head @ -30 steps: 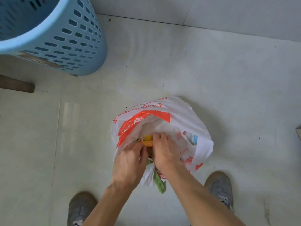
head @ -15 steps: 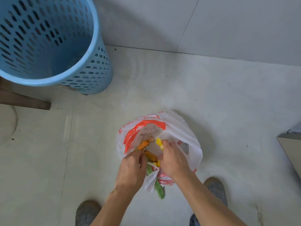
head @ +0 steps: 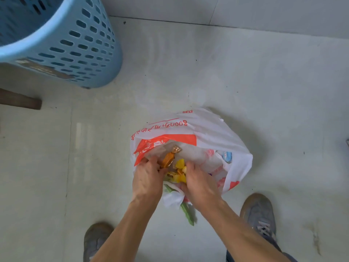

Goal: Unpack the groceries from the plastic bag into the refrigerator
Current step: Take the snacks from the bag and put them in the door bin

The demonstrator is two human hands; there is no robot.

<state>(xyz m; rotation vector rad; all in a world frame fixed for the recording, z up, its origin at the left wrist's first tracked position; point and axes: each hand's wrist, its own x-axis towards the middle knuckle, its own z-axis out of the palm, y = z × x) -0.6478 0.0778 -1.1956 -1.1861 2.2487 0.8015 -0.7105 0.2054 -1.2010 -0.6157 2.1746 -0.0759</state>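
Bag [head: 207,133] lies open on floor [head: 245,82]; left hand [head: 148,179] grips orange packet [head: 168,159], right hand [head: 199,185] grips yellow packet [head: 179,165].

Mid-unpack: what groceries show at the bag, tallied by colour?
Orange packet: 1
Yellow pack: 1
Green vegetable: 1
Blue-and-white packet: 1
Total: 4 that I can tell apart; anything deeper in the plastic bag is hidden.

Floor: pale glossy tiles [head: 264,82] under you, thin grout lines, dark specks
Wall: plain light tiles [head: 245,10], up top
Your upper left: blue slotted basket [head: 79,44], dark wooden bar [head: 20,102] near it
Light: soft, faint glare streak on your left
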